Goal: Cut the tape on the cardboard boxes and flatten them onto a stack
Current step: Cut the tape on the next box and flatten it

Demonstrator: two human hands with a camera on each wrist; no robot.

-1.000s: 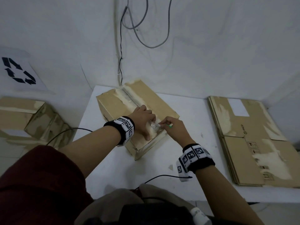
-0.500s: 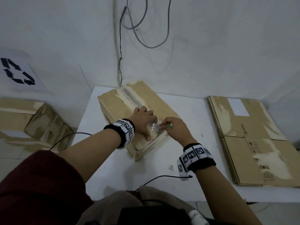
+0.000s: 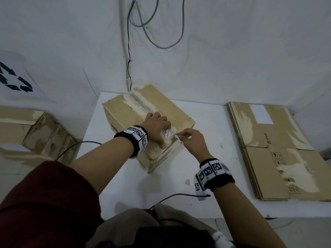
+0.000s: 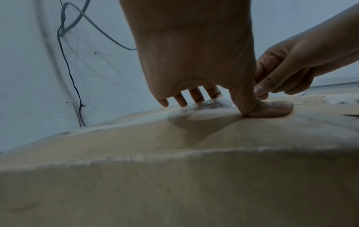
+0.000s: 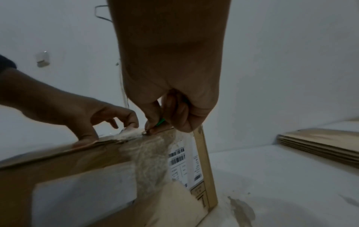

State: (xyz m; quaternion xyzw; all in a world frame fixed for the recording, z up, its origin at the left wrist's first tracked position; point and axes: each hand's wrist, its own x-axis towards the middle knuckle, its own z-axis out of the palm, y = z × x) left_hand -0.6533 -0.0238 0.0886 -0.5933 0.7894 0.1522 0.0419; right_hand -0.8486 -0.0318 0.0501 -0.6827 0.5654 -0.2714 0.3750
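Barely shifted since earlier, right hand [image 3: 192, 140] pinches a green cutter [image 5: 160, 122] at taped box [image 3: 125, 111] edge, left hand [image 3: 157, 127] spread, pressing; next, slice toward 11 o'clock.

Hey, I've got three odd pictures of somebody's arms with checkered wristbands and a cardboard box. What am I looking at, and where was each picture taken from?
No machine here: a person works with bare hands. The wide picture comes from a camera on their head; the other two come from cameras on the wrists, looking along each hand.

On the white table stands a taped cardboard box, with a stack of flattened boxes to its right. More cardboard boxes sit left of the table.

The left hand presses on the box top, thumb flat, with crumpled clear tape at its fingers. The right hand has a pinching grip on a small green-handled tool at the tape seam; its blade is too small to make out.
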